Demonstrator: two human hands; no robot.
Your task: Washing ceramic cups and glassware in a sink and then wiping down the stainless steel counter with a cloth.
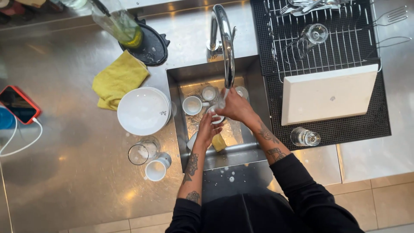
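Both my hands are over the steel sink (174, 92), under the curved tap (226, 43). My right hand (235, 105) grips a white cup (217, 117) under the running water. My left hand (208, 129) presses against the cup from below, fingers closed on it. A yellow sponge (219, 142) lies in the sink beside my left hand. More white cups (192, 105) and small glasses (209, 92) stand in the basin behind my hands.
Left of the sink sit stacked white plates (142, 111), a yellow cloth (118, 78), a glass (140, 152) and a white mug (156, 168). A drying rack (327, 39) with a white board (330, 94) and glasses is on the right. A phone (18, 104) lies at the far left.
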